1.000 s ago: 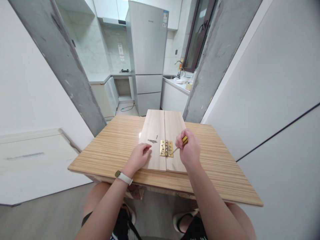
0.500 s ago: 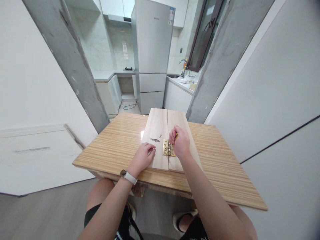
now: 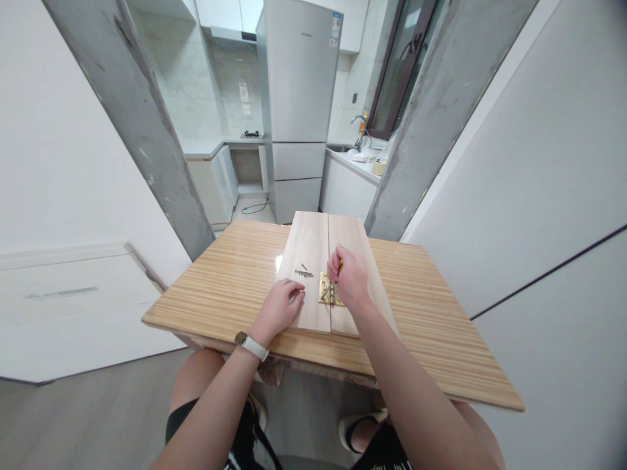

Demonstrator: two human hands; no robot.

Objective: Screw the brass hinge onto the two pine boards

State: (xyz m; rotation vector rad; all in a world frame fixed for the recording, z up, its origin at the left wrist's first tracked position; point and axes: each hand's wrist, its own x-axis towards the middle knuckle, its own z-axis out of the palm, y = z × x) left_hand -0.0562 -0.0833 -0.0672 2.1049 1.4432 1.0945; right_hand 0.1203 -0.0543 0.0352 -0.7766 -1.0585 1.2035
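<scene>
The hinge (image 3: 324, 284) spans the seam between the left board (image 3: 311, 241) and right board (image 3: 347, 230); loose screws (image 3: 304, 274) on the left board await fitting. The right hand (image 3: 353, 277), above the hinge, has its grip clamped around a screwdriver (image 3: 341, 264). The left hand (image 3: 280, 304) rests curled at the left board's edge; its grip state cannot be determined.

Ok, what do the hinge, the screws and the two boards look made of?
Hinge: polished metal, perhaps brass or brass-plated, from its golden shine. Screws: likely steel, from their dull greyish look. Boards: pale wood, seemingly unvarnished, with faint grain.
</scene>
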